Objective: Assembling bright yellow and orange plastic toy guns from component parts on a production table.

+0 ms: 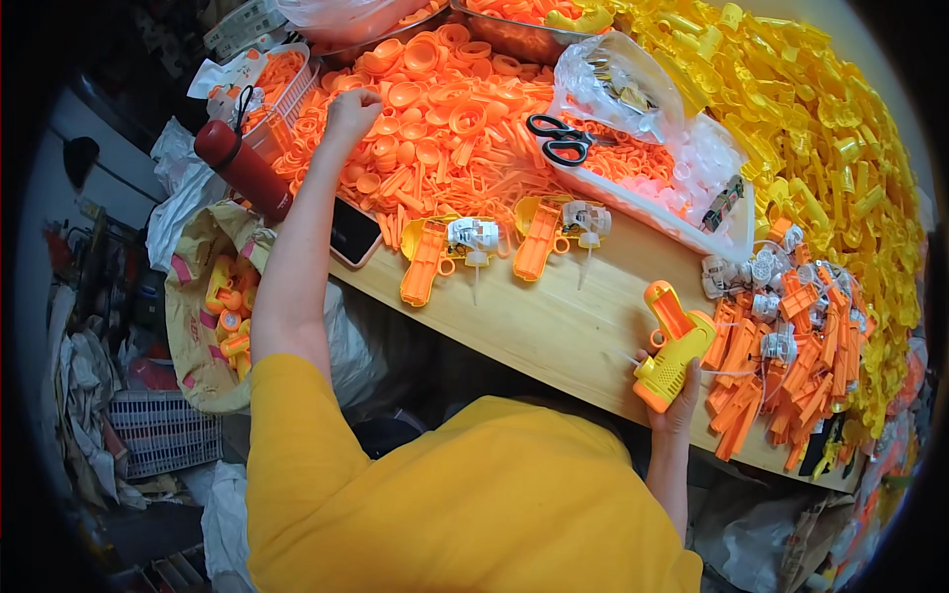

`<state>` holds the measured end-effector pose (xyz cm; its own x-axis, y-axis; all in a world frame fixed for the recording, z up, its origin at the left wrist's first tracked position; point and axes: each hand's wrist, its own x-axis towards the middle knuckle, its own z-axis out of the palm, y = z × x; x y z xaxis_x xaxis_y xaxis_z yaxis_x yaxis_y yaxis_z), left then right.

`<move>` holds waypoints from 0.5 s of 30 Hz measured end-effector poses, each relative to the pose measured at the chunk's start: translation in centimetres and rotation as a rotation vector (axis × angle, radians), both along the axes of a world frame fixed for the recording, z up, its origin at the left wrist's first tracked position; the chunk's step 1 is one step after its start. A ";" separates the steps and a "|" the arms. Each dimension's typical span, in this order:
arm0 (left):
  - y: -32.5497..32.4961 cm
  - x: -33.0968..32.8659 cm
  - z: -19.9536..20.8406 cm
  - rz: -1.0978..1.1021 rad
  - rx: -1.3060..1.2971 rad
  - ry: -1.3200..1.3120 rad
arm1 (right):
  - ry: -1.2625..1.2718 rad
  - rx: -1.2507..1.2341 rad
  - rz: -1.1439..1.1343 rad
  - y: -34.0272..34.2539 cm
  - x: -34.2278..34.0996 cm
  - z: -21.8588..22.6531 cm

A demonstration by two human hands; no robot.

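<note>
One outstretched left hand [354,112], right hand [676,411] lower (gripping yellow toy [680,358])

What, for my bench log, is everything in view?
Toy gun: 1, yellow-orange, near right
Open toy guns: 2, orange-yellow-white, front
Moulded pieces: many, orange, upper centre
Plastic shells: many, yellow, right
Grip assemblies: many, orange-white, right
Tray: 1, white, centre-right
Scissors: 1, black, tray's left
Phone: 1, black, centre-left
Flask: 1, red, left
Sack: 1, tan, left
Basket: 1, white, upper-left
Other clutter: uncountable, mixed, edges
Table: 1, wooden, centre
Shirt: 1, yellow, bottom
Left hand: 1, bare, over pieces
Right hand: 1, bare, around toy gun
</note>
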<state>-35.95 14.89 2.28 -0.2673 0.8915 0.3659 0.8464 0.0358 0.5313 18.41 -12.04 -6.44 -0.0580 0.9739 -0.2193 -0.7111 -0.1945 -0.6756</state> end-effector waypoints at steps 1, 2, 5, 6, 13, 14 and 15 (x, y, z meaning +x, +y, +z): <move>-0.1 -0.3 -0.2 0.031 -0.027 0.066 | -0.010 -0.012 -0.010 0.0 0.0 0.0; -0.1 -0.6 -0.3 0.031 -0.028 0.065 | -0.011 -0.014 -0.009 -0.1 0.0 0.1; -0.1 -1.8 -0.9 0.102 -0.063 0.046 | -0.036 -0.040 -0.025 -0.2 0.0 0.3; 0.1 -2.5 -1.2 0.109 -0.027 0.037 | -0.032 -0.027 -0.016 -0.2 0.1 0.1; 0.2 -7.2 0.4 0.217 -0.002 -0.011 | -0.043 -0.035 -0.031 -0.3 -0.3 0.5; 0.0 -7.3 0.8 0.221 -0.009 -0.042 | -0.043 -0.037 -0.029 -0.4 -0.3 0.6; -0.2 -7.3 0.9 0.236 -0.022 -0.070 | -0.057 -0.052 -0.049 -0.5 -0.3 0.6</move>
<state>-43.21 14.70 3.21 -0.4934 0.8086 0.3205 0.7742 0.2404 0.5855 18.09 -12.52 -5.80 0.0040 0.9624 -0.2716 -0.6813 -0.1963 -0.7052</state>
